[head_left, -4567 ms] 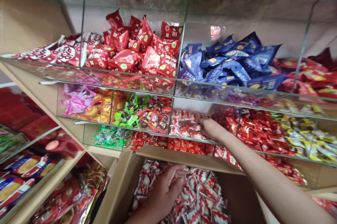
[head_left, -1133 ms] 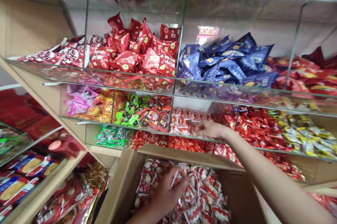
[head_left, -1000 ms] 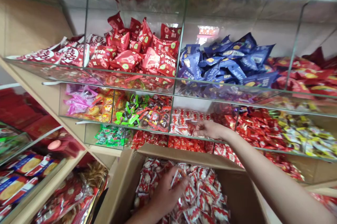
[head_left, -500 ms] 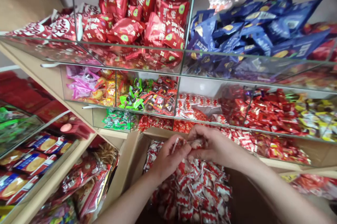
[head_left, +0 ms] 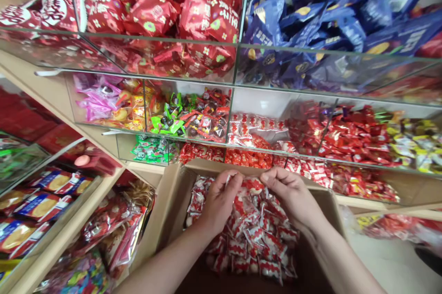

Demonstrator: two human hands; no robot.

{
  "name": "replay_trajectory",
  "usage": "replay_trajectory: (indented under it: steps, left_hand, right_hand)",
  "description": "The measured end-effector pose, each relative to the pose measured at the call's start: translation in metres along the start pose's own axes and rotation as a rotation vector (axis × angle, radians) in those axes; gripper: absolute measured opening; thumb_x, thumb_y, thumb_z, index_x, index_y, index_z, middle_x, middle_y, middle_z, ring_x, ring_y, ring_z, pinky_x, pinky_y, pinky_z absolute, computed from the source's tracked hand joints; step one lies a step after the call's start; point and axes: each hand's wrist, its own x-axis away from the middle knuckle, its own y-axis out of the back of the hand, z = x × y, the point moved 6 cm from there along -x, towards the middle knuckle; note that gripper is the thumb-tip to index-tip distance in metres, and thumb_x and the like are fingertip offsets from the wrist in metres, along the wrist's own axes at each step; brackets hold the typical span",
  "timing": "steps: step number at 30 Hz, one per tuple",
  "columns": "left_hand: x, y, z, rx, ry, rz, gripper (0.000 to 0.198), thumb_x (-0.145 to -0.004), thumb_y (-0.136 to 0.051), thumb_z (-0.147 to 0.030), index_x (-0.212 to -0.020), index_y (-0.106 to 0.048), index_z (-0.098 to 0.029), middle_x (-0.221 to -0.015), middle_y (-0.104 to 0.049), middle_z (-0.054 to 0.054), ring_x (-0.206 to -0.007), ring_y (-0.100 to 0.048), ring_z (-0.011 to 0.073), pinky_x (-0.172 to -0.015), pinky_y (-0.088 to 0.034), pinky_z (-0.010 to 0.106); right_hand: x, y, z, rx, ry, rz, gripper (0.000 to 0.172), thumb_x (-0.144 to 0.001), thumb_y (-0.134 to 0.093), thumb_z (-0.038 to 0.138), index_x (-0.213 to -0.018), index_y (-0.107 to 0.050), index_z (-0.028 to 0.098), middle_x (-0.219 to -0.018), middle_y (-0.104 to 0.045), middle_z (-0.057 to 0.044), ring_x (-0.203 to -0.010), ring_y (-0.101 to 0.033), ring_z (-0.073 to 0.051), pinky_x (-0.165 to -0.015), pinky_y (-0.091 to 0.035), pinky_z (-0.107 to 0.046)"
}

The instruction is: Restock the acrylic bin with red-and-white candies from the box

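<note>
An open cardboard box (head_left: 165,220) below me is full of small red-and-white wrapped candies (head_left: 257,238). Both my hands are inside it at its far side. My left hand (head_left: 219,202) curls its fingers around several candies at the top of the pile. My right hand (head_left: 293,195) reaches in beside it, fingers bent and pinching wrappers at the same spot. Straight above the box, the glass bin (head_left: 255,128) holds the same red-and-white candies.
Glass-fronted shelf bins rise ahead: red packets (head_left: 179,13), blue packets (head_left: 328,22), pink and yellow sweets (head_left: 110,105), green and dark candies (head_left: 186,119), red candies (head_left: 348,137). To the left stand angled racks with biscuit packs (head_left: 41,197).
My right hand has left the glass bin and come down into the box next to my left hand. The view has dropped lower and moved closer to the box.
</note>
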Motion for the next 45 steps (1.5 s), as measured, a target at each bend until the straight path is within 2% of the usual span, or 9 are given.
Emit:
replay_trajectory:
  steps: [6,11,16,20,24,35,39,42,45]
  left_hand:
    - [0.001,0.006,0.007,-0.002,0.019,-0.038,0.019,-0.079,-0.049,-0.04,-0.081,-0.058,-0.023,-0.081,-0.064,-0.003,-0.076,-0.057,0.0142,-0.068,-0.044,0.021]
    - [0.002,0.014,0.01,-0.015,0.019,-0.083,0.026,-0.081,-0.045,-0.044,-0.086,-0.059,-0.023,-0.088,-0.066,0.0,-0.085,-0.058,0.0183,-0.076,-0.044,0.026]
    - [0.004,0.009,0.01,0.046,0.075,0.003,0.022,-0.081,-0.045,-0.041,-0.086,-0.058,-0.024,-0.089,-0.067,0.001,-0.087,-0.059,0.0193,-0.082,-0.042,0.029]
    - [0.007,0.008,0.011,-0.061,0.048,0.035,0.022,-0.081,-0.046,-0.039,-0.088,-0.059,-0.023,-0.089,-0.067,0.0,-0.091,-0.057,0.02,-0.084,-0.039,0.029]
    - [0.007,0.007,0.015,-0.116,0.002,0.074,0.022,-0.082,-0.045,-0.038,-0.09,-0.058,-0.023,-0.089,-0.067,-0.001,-0.091,-0.057,0.0197,-0.083,-0.039,0.029]
    - [0.009,0.002,0.013,-0.156,0.041,0.118,0.023,-0.08,-0.046,-0.039,-0.085,-0.059,-0.021,-0.087,-0.066,0.002,-0.084,-0.057,0.0206,-0.081,-0.038,0.032]
    - [0.011,0.004,0.013,-0.081,0.063,0.127,0.019,-0.075,-0.053,-0.037,-0.083,-0.061,-0.022,-0.089,-0.066,0.001,-0.089,-0.056,0.0209,-0.086,-0.036,0.032]
    - [0.011,0.008,0.021,0.136,0.148,0.129,0.02,-0.076,-0.052,-0.032,-0.09,-0.062,-0.022,-0.095,-0.065,0.002,-0.093,-0.056,0.0211,-0.085,-0.039,0.032]
    - [0.01,0.007,0.024,0.396,0.249,0.143,0.027,-0.077,-0.05,-0.032,-0.102,-0.058,-0.023,-0.103,-0.064,0.004,-0.083,-0.061,0.02,-0.076,-0.046,0.033]
  right_hand:
    - [0.008,-0.007,-0.015,-0.013,-0.042,-0.031,0.024,-0.069,-0.063,0.04,-0.067,-0.055,0.017,-0.056,-0.05,0.005,-0.047,-0.042,-0.007,-0.047,-0.034,-0.02]
    - [0.002,0.007,0.025,0.242,0.12,0.034,0.021,-0.073,-0.059,0.037,-0.069,-0.057,0.017,-0.057,-0.056,0.002,-0.05,-0.049,-0.009,-0.049,-0.039,-0.021]
    - [-0.063,0.051,0.071,0.363,0.178,-0.28,0.01,-0.072,-0.058,0.027,-0.073,-0.055,0.018,-0.058,-0.059,0.0,-0.049,-0.056,-0.012,-0.051,-0.046,-0.025]
    - [-0.122,0.06,0.061,0.563,0.0,-0.345,0.01,-0.065,-0.06,0.017,-0.064,-0.05,0.019,-0.057,-0.059,-0.002,-0.044,-0.057,-0.015,-0.043,-0.045,-0.026]
    - [-0.14,0.057,0.044,0.731,-0.058,-0.318,0.013,-0.06,-0.064,0.019,-0.058,-0.051,0.019,-0.046,-0.056,-0.001,-0.042,-0.056,-0.016,-0.041,-0.044,-0.026]
    - [-0.141,0.035,0.038,1.083,-0.127,-0.086,0.02,-0.064,-0.055,0.013,-0.045,-0.052,0.018,-0.037,-0.054,-0.003,-0.035,-0.049,-0.014,-0.04,-0.036,-0.024]
    - [-0.138,0.035,0.054,1.114,-0.035,-0.137,0.012,-0.065,-0.057,0.016,-0.053,-0.055,0.018,-0.048,-0.058,-0.004,-0.045,-0.053,-0.014,-0.045,-0.037,-0.024]
    - [-0.105,0.035,0.076,1.1,0.152,-0.235,0.007,-0.071,-0.055,0.024,-0.067,-0.057,0.018,-0.063,-0.06,-0.004,-0.059,-0.054,-0.015,-0.055,-0.038,-0.025]
    - [-0.048,0.022,0.07,0.849,0.293,-0.113,0.019,-0.077,-0.05,0.038,-0.074,-0.055,0.019,-0.061,-0.053,0.0,-0.054,-0.047,-0.013,-0.052,-0.036,-0.024]
